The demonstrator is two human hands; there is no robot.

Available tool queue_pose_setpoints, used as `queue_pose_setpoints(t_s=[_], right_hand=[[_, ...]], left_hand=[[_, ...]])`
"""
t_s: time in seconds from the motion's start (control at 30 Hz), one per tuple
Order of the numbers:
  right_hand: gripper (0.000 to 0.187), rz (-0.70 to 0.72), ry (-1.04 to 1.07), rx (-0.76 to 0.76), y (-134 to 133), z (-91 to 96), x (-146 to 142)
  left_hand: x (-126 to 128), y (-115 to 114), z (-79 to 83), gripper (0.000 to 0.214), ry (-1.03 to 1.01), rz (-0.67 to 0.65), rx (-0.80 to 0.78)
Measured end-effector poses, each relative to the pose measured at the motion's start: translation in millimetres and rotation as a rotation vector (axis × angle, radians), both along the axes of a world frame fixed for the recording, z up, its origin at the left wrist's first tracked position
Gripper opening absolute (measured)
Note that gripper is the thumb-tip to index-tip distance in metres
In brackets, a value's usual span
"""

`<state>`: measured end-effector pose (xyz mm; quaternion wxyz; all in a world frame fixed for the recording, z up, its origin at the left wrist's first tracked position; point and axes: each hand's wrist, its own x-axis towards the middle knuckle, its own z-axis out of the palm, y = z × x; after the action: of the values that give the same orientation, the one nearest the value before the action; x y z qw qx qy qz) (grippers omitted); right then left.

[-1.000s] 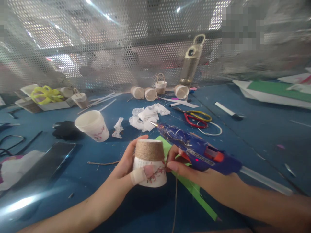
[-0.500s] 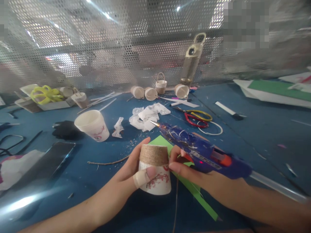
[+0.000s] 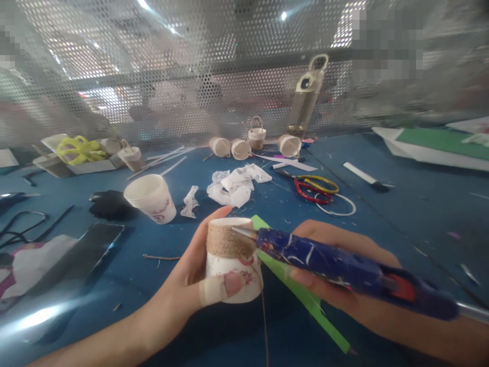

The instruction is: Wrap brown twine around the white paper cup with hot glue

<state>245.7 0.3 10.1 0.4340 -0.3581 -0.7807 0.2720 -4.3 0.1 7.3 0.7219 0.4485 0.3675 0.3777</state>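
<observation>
My left hand (image 3: 208, 275), with a bandage on the thumb, is closed around a white paper cup (image 3: 225, 290) with a red blossom print. Brown twine (image 3: 224, 242) is wound round the cup's upper part, and its loose end (image 3: 265, 321) hangs down on the right. In my right hand (image 3: 328, 265) is a blue hot glue gun (image 3: 324, 260) with a glue stick out of its back. The gun's metal nozzle lies over the wound twine near the cup's right side; whether it touches cannot be made out. A green paper strip (image 3: 305, 300) lies beneath.
Crumpled white lace (image 3: 239, 186), a stack of paper cups (image 3: 151, 199) and red-yellow scissors (image 3: 315, 187) lie beyond my hands. Small twine-wrapped cups (image 3: 240, 149) and a water bottle (image 3: 306, 102) stand by the perforated metal screen (image 3: 171, 97). A phone (image 3: 91, 255) is at left.
My right hand has let go of the twine at the cup's side and now grips the glue gun. The nozzle has come down to the twine. The cup has shifted slightly left.
</observation>
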Motion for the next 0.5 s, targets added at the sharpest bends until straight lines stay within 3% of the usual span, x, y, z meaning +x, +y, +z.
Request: queue_pose_setpoints(t_s=[0.07,0.1,0.17,0.3,0.5], right_hand=[[0.022,0.026,-0.083,0.002,-0.4,-1.8,5.9],[0.023,-0.033,-0.037,0.038,-0.3,-3.6,9.0],[0.017,0.076,-0.062,0.104,0.7,-8.4,14.2],[0.019,0.021,-0.133,0.199,2.2,-16.7,18.2],[0.023,-0.017,-0.197,0.215,0.5,-18.9,18.4]], left_hand=[[-3.8,1.0,-3.5,0.091,-0.036,0.018,0.025],[-5.5,1.4,-5.9,0.089,-0.053,0.024,0.036],[-8.3,2.1,-10.8,0.087,-0.076,0.031,0.056],[-11.5,2.6,-14.6,0.088,-0.082,0.053,0.064],[-14.3,3.1,-14.7,0.092,-0.106,0.055,0.069]])
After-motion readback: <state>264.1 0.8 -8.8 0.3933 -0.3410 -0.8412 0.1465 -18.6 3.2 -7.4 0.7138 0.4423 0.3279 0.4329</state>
